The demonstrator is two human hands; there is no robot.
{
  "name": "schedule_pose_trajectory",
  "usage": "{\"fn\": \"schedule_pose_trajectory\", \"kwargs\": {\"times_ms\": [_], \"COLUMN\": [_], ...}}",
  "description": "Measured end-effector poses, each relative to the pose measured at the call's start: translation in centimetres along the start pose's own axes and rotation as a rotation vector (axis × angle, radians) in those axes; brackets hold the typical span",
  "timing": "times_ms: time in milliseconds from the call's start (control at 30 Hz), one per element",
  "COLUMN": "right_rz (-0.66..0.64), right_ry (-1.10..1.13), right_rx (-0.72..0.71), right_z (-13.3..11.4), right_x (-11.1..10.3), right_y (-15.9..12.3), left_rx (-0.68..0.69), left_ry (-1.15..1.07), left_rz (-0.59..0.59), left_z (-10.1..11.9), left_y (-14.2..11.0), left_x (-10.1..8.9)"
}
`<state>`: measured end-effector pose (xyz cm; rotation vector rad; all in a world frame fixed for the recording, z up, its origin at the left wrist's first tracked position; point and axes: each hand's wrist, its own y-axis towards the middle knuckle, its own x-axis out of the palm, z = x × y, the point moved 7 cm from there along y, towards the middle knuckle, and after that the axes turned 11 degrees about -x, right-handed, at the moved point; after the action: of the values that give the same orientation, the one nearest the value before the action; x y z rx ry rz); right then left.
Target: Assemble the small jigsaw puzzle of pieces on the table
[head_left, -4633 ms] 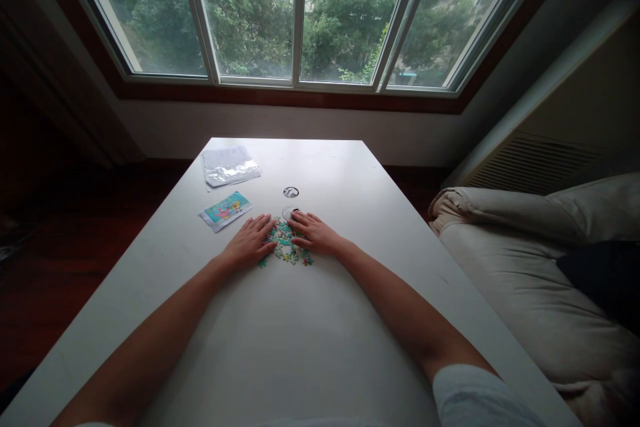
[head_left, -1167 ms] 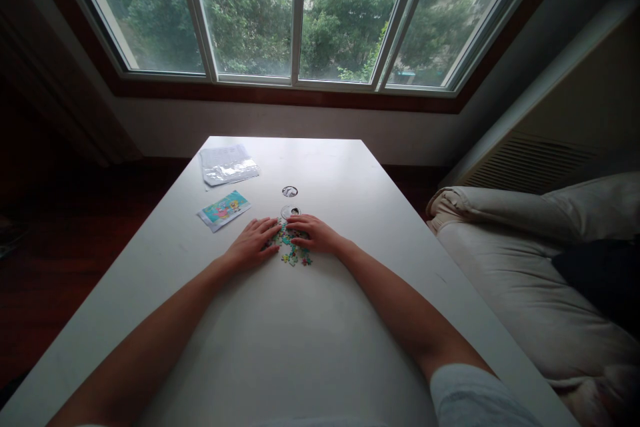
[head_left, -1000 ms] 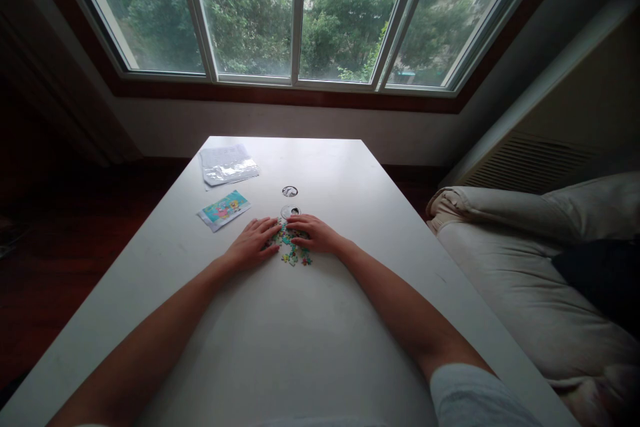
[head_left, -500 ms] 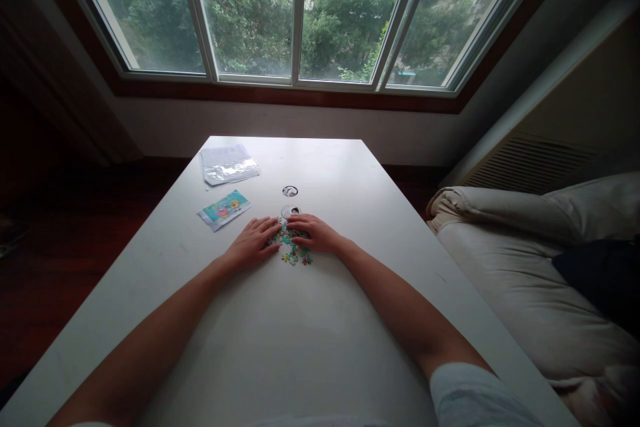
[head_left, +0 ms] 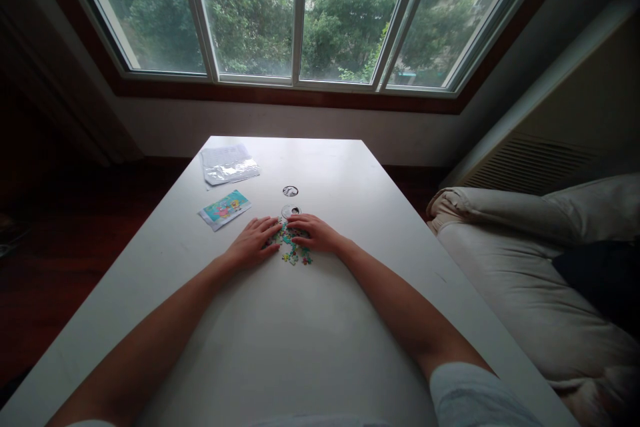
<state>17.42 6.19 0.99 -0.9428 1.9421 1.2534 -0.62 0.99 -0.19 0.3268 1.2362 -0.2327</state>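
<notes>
A small heap of colourful jigsaw pieces lies in the middle of a white table. My left hand lies flat on the table at the heap's left side, fingers stretched out and touching the pieces. My right hand rests palm down on the heap's right side, fingers spread over some pieces. Neither hand grips anything.
A colourful printed card in a clear sleeve lies left of the hands. A crinkled clear plastic bag sits further back. Two small round items lie just beyond the heap. A cushioned sofa stands at right, windows ahead.
Since 4.6 s ago both hands have drawn slightly closer together over the pieces, and the heap looks a little tighter. In the last second almost nothing has moved.
</notes>
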Motion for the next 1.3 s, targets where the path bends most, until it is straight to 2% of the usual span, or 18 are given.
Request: {"fn": "schedule_pose_trajectory", "kwargs": {"times_ms": [867, 1300], "right_rz": [0.004, 0.076], "right_ry": [-0.001, 0.026], "right_rx": [-0.008, 0.019], "right_z": [-0.2, -0.4], "right_x": [-0.1, -1.2], "right_y": [0.0, 0.1], "left_rx": [0.004, 0.002], "left_ry": [-0.015, -0.002], "left_rz": [0.003, -0.011], "left_z": [0.2, 0.2], "left_y": [0.0, 0.0], "left_x": [-0.1, -0.2]}}
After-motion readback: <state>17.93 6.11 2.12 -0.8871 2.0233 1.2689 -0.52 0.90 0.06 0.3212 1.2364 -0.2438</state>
